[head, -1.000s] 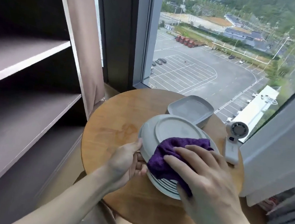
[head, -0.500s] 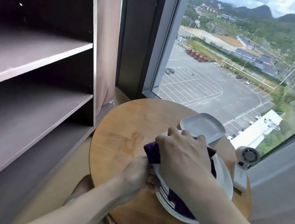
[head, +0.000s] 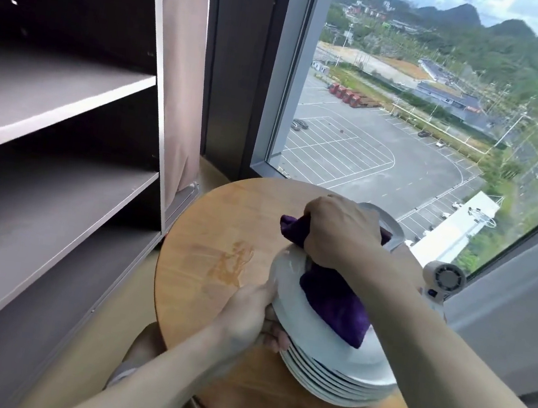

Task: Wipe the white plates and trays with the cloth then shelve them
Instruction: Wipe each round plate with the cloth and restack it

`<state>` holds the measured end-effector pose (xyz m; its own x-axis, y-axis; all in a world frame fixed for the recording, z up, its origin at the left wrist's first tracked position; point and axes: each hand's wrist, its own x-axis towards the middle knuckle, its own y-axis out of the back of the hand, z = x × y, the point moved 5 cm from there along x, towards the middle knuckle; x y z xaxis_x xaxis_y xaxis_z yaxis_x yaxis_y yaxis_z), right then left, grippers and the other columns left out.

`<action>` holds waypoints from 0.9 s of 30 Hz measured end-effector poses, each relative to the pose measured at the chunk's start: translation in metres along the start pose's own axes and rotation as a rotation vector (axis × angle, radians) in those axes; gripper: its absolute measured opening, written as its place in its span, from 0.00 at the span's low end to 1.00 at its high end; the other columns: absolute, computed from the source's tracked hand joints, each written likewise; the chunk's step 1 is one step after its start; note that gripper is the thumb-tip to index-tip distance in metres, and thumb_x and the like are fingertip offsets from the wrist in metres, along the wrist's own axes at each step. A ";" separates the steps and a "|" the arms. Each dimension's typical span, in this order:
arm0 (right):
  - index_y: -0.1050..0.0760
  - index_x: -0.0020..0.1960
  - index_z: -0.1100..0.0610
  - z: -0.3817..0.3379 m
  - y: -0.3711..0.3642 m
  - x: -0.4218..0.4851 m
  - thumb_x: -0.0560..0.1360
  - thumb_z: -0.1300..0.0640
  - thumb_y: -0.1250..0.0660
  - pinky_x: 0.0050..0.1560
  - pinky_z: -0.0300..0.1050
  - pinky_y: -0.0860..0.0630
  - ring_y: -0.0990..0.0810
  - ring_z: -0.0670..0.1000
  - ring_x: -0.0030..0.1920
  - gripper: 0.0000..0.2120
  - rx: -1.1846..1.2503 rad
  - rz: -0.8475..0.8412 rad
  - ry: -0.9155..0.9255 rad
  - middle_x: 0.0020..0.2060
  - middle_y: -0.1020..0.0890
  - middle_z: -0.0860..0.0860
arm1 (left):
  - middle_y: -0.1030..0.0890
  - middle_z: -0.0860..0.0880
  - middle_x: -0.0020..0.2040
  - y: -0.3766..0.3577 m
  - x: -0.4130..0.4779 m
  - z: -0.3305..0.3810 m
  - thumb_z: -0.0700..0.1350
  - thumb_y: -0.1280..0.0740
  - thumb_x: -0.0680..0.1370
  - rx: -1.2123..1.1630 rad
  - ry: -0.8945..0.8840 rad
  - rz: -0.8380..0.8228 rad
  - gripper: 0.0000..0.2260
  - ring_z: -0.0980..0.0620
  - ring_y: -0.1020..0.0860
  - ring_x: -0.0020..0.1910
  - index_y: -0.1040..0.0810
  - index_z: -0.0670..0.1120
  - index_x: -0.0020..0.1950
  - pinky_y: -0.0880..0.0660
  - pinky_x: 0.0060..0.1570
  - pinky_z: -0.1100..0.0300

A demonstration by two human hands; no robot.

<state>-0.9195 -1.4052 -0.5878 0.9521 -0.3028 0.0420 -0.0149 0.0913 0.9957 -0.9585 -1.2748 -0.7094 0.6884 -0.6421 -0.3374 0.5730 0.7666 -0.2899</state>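
Wiping the top plate (head: 287, 286) above the stack (head: 335, 384).
The right hand (head: 339, 234) is bunching the purple cloth (head: 333, 302) in curled fingers against that plate; the left hand (head: 245, 314) is gripping its rim, probably steadying it.

No text was legible; a faint brown mark (head: 233, 264) on the table (head: 203, 215) was possibly a logo, too blurred.

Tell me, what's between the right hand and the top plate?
The purple cloth: the right hand bunches it against the top plate, as the head view shows.
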 end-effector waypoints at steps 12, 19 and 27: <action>0.28 0.67 0.45 0.062 -0.015 -0.041 0.76 0.54 0.37 0.49 0.49 0.31 0.25 0.58 0.58 0.19 0.215 0.026 -0.110 0.58 0.25 0.49 | 0.16 0.42 0.40 0.003 0.005 0.000 0.48 0.27 0.73 -0.064 -0.016 -0.118 0.13 0.52 0.21 0.29 0.22 0.40 0.50 0.25 0.26 0.63; 0.34 0.71 0.37 0.049 -0.003 -0.099 0.74 0.34 0.45 0.55 0.44 0.35 0.32 0.41 0.56 0.26 0.331 0.067 0.071 0.64 0.26 0.36 | 0.14 0.39 0.51 0.007 0.006 0.001 0.50 0.27 0.73 0.002 -0.076 -0.086 0.20 0.45 0.17 0.45 0.19 0.37 0.59 0.21 0.38 0.58; 0.30 0.72 0.32 0.040 -0.014 -0.101 0.71 0.26 0.41 0.76 0.54 0.40 0.39 0.42 0.76 0.30 0.441 0.025 0.088 0.75 0.35 0.34 | 0.14 0.42 0.52 0.006 0.005 0.006 0.48 0.27 0.73 0.015 -0.093 -0.048 0.21 0.44 0.15 0.50 0.26 0.40 0.61 0.18 0.42 0.53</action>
<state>-1.0273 -1.4138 -0.6022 0.9720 -0.2217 0.0780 -0.1484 -0.3216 0.9352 -0.9490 -1.2736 -0.7075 0.6976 -0.6756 -0.2385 0.6128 0.7351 -0.2899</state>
